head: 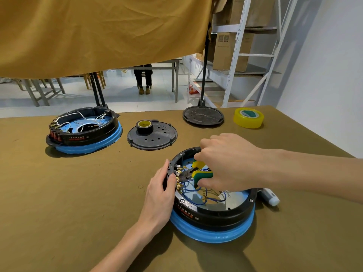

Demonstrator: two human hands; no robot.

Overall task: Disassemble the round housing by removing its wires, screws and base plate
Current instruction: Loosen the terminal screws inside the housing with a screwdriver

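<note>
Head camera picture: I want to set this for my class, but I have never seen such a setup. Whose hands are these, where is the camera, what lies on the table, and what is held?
No machine here: a person works with bare hands, filmed by a camera worn on their head, looking down.

The left hand steadies the rim of the near round housing. The right hand grips yellow-and-green-handled pliers, whose tip is at the brass terminals where blue wires join.

On the table also lie a second housing, two black round plates, black tape and yellow tape.
</note>
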